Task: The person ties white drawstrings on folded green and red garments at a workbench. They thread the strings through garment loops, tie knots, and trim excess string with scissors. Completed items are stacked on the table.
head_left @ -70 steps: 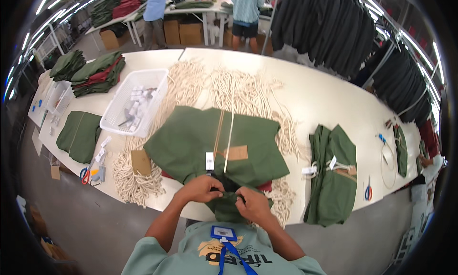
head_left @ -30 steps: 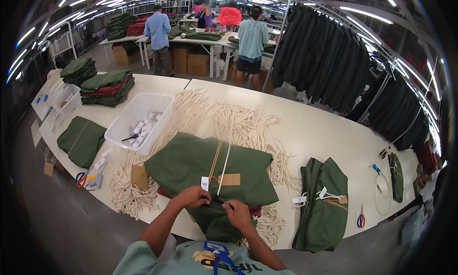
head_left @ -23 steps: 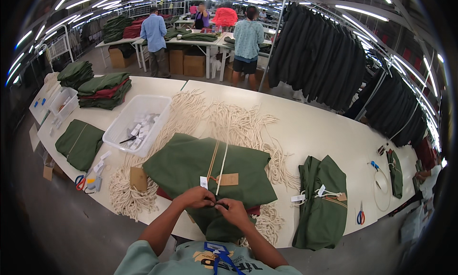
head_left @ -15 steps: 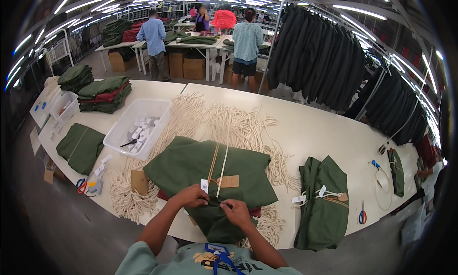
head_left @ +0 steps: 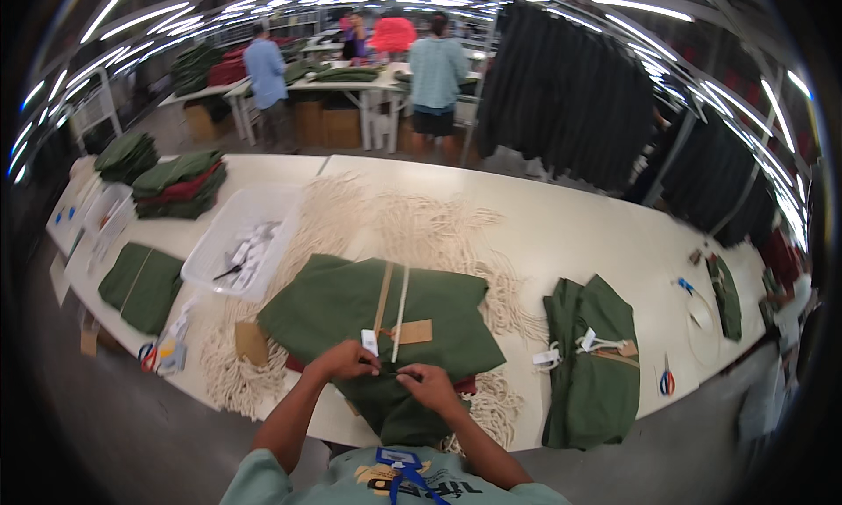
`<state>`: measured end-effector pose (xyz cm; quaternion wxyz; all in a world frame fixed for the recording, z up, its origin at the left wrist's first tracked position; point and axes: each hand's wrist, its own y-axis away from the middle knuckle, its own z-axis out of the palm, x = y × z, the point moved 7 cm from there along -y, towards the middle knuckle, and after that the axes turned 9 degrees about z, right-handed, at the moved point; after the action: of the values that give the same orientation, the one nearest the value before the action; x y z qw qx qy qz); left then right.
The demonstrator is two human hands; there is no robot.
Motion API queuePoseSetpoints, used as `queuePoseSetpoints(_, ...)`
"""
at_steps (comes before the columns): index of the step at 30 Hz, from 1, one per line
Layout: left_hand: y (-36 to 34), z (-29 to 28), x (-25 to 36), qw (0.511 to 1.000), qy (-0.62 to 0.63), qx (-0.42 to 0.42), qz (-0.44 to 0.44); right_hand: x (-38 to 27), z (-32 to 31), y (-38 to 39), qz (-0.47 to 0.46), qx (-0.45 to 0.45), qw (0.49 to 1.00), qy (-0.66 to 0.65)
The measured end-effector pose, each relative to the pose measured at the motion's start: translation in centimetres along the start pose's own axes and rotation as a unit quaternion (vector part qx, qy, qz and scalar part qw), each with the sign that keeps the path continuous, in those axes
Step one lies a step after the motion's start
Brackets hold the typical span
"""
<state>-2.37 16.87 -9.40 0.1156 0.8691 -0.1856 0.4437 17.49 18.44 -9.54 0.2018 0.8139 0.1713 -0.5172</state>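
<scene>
Spread before me is a dark green cloth piece (head_left: 351,299), perhaps a drawstring bag, with tan straps and a white cord (head_left: 401,312) running down its middle. My left hand (head_left: 348,360) is closed in a pinch on the cloth's near edge, close to the cord's lower end. Just right of it, my right hand (head_left: 428,386) pinches the same edge. A white label (head_left: 369,340) lies by my left fingers, and a brown card tag (head_left: 414,331) rests above my right hand. Dark red cloth shows from underneath.
Bundles of cream cord (head_left: 430,216) lie beneath and beyond the cloth. To the left stands a white basket (head_left: 285,251) of labels. Another green piece (head_left: 592,365) and scissors (head_left: 667,378) lie right. Folded green stacks (head_left: 180,185) sit far left; people stand beyond the table.
The whole view has shifted slightly left and blurred. Both hands stay at the cloth's edge, a little closer together, still pinching it.
</scene>
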Motion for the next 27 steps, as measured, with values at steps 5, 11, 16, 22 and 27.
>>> queuePoseSetpoints(5, -1.4, 1.1, 0.6, 0.996, -0.083, -0.009, 0.032, -0.3, 2.2, -0.5, -0.026, 0.033, 0.998, 0.052)
queuePoseSetpoints(11, -2.1, 0.9, 0.3, 0.996, -0.091, -0.005, 0.019, 0.3, 1.5, -0.2, 0.046, 0.121, 0.989, 0.069)
queuePoseSetpoints(16, -1.9, -0.8, 0.6, 0.997, -0.044, -0.059, 0.027, 1.0, 0.8, -0.5, 0.065, 0.156, 0.985, 0.034)
queuePoseSetpoints(22, -2.3, -1.8, -2.2, 0.995, -0.032, -0.09, -0.037, 1.0, 0.6, -0.7, 0.032, 0.149, 0.988, -0.022)
queuePoseSetpoints(27, -1.5, -2.9, -6.2, 0.991, -0.066, -0.099, -0.059, 0.9, 0.1, -0.6, 0.019, 0.149, 0.987, -0.048)
